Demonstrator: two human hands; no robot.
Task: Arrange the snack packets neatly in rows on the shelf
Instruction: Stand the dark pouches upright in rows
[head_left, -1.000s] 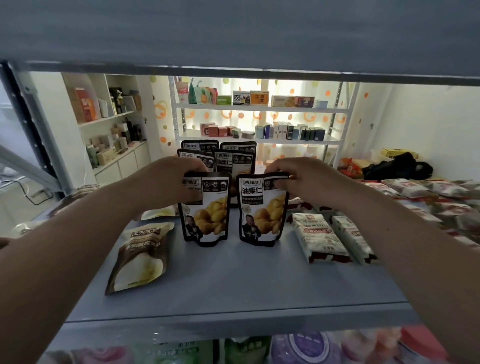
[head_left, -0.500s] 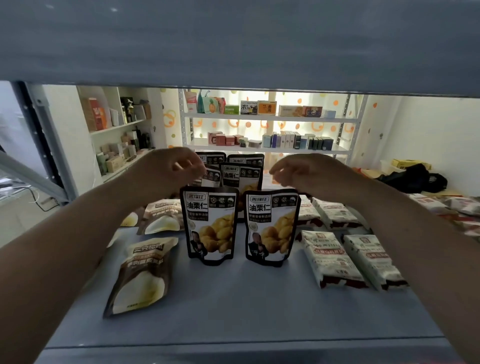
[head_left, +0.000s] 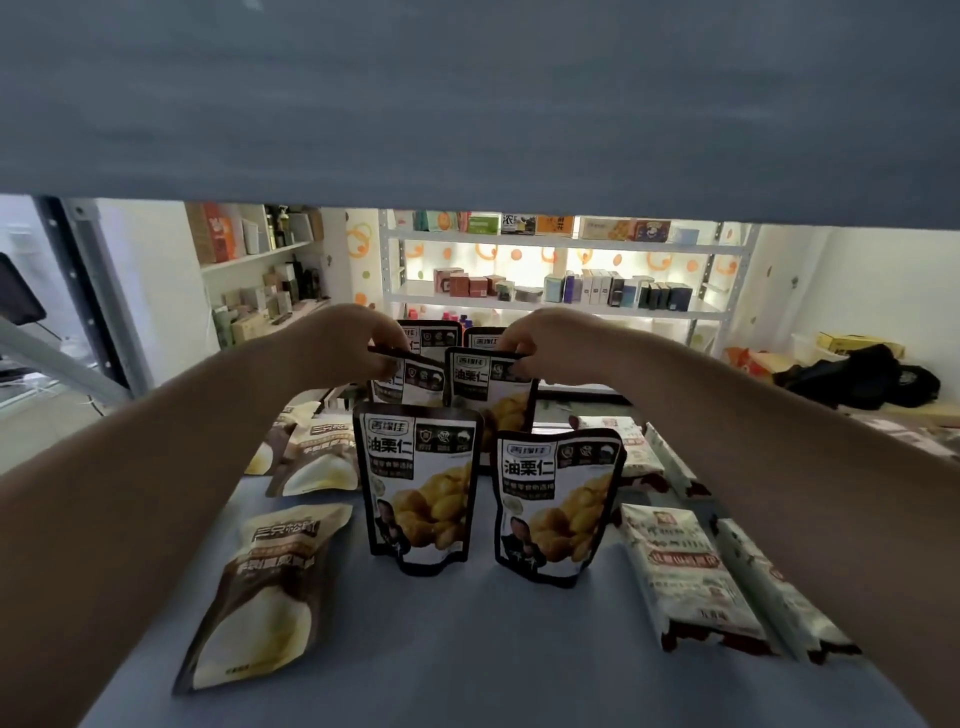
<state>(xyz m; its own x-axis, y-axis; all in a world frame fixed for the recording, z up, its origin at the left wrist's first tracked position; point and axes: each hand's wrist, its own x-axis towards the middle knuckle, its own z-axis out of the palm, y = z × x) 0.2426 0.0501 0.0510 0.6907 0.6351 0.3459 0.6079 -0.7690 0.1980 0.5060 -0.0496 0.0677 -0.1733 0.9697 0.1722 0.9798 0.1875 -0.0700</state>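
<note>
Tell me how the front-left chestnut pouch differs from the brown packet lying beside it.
The chestnut pouch stands upright; the brown packet lies flat. The chestnut pouch is black-edged, picturing yellow kernels; the brown packet is brown and cream. Both rest on the blue shelf, unheld.

Top of view: grey-blue underside of the upper shelf board (head_left: 467, 93), in shadow. Far side: white metal rack (head_left: 561, 306), two levels of small boxes, backlit by a bright curtain (head_left: 550, 265) with orange dots and rings. Far left: white wall shelving (head_left: 260, 254) holding boxes and bottles. Near left: grey perforated steel upright (head_left: 106, 291) with a diagonal brace (head_left: 57, 364). Right: plain white wall (head_left: 857, 280), with a black bundle (head_left: 867, 376) and a yellow box (head_left: 852, 343) at its foot.
</note>
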